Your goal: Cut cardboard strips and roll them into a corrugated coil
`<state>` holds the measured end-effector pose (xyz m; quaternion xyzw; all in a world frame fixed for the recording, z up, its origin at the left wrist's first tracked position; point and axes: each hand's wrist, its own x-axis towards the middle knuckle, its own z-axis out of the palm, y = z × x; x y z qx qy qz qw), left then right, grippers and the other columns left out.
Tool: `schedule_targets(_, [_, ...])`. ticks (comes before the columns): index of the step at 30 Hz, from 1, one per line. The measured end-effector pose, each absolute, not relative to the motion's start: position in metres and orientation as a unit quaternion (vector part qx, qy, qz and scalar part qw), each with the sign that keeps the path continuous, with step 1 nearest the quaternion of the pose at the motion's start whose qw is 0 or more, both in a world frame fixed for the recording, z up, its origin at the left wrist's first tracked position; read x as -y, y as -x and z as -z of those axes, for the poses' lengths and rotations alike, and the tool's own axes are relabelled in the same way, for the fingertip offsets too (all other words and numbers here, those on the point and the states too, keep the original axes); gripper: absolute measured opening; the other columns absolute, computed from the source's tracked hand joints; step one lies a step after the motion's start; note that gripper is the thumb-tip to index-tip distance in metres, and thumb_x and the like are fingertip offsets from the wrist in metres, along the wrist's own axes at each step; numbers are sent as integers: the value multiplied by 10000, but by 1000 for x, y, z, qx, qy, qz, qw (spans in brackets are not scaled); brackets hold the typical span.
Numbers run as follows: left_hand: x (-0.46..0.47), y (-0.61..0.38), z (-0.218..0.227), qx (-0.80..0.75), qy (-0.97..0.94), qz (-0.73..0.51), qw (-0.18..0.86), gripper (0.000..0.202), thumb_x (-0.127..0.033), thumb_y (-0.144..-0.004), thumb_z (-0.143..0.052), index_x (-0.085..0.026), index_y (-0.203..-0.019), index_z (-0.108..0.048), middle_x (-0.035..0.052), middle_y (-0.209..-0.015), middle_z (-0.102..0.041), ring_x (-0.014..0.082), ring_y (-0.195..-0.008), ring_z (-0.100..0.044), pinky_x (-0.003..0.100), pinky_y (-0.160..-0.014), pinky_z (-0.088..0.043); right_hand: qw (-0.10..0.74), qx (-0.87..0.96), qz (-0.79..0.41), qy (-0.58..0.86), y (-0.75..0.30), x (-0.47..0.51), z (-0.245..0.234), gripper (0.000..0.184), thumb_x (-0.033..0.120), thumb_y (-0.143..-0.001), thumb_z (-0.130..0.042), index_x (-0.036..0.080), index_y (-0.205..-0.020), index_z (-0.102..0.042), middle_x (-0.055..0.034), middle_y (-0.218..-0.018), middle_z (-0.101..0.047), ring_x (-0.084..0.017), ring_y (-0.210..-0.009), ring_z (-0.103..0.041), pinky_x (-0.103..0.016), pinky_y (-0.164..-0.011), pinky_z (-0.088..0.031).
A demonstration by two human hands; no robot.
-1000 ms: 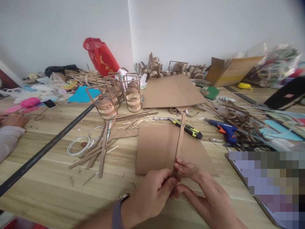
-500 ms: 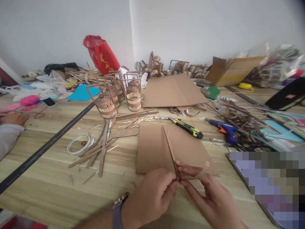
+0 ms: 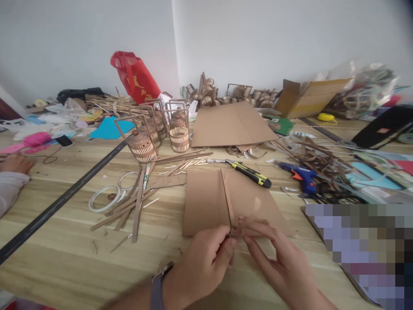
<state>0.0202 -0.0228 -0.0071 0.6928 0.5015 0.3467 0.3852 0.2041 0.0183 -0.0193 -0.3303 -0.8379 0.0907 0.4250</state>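
Note:
My left hand (image 3: 206, 260), with a watch (image 3: 161, 275) on its wrist, is closed on the near end of a thin brown paper strip (image 3: 227, 196). The strip stretches away from me over a flat piece of cardboard (image 3: 204, 198); its far end looks split. To the right of the pinched end is my right hand (image 3: 280, 258), with thumb and fingers apart. Its fingertips are slightly blurred, close to the strip's end. Beyond the hands, a yellow-and-black utility knife (image 3: 250, 173) lies across the cardboard's far edge.
Small lidded baskets (image 3: 142, 146) and an open basket (image 3: 180, 138) stand ahead-left. Loose brown strips (image 3: 138, 211) and tape rolls (image 3: 103, 198) lie left. A blue glue gun (image 3: 300, 174) is at right. Another person's hand (image 3: 16, 163) rests at far left. A larger cardboard sheet (image 3: 229, 125) lies behind.
My right fingers have come off the strip and spread slightly. My left hand still pinches it, a little further left. The whole view has shifted slightly.

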Motion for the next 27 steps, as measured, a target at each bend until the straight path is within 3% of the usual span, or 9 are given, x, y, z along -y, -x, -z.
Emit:
schedule_targets(6, [16, -20, 13, -532, -619, -417, 401, 292, -374, -1002, -323, -219, -792, -455, -31, -601, -522, 154, -595, -545, 258, -639, -390, 415, 823, -120, 369, -201, -26, 20, 134, 204, -933, -524, 249, -1025, -610, -30, -903, -741, -163, -821, -718, -250, -716, -577])
schedule_targets(13, [11, -21, 15, -544, -543, -452, 452, 303, -447, -973, -342, -185, -1005, -489, -38, -601, -527, 158, -566, -524, 262, -589, -383, 268, 855, -189, 402, -192, -32, 1, 220, 278, -956, -434, 235, -881, -637, -38, -788, -708, -181, -711, -686, -262, -596, -530])
schedule_targets(18, [10, -22, 15, -534, -505, -484, 475, 373, -511, -952, -374, -171, -1021, -513, -37, -591, -524, 154, -554, -511, 259, -575, -389, 112, 890, -107, 430, -189, -64, -10, 258, 260, -957, -430, 213, -909, -679, -74, -925, -744, -211, -866, -704, -305, -748, -547])
schedule_targets(22, [7, -22, 19, -533, -487, -503, 475, 421, -548, -939, -385, -162, -1052, -509, -36, -591, -531, 155, -556, -502, 265, -579, -392, 72, 890, -68, 444, -191, -81, 4, 323, 235, -896, -530, 139, -1174, -663, -183, -1278, -649, -303, -1169, -621, -426, -972, -498])
schedule_targets(27, [5, -24, 22, -532, -469, -505, 492, 518, -588, -912, -392, -136, -1152, -470, -38, -589, -539, 168, -562, -503, 287, -596, -401, 36, 892, -44, 449, -192, -66, 22, 423, 230, -865, -585, 137, -1276, -621, -191, -1364, -577, -312, -1265, -551, -451, -1019, -479])
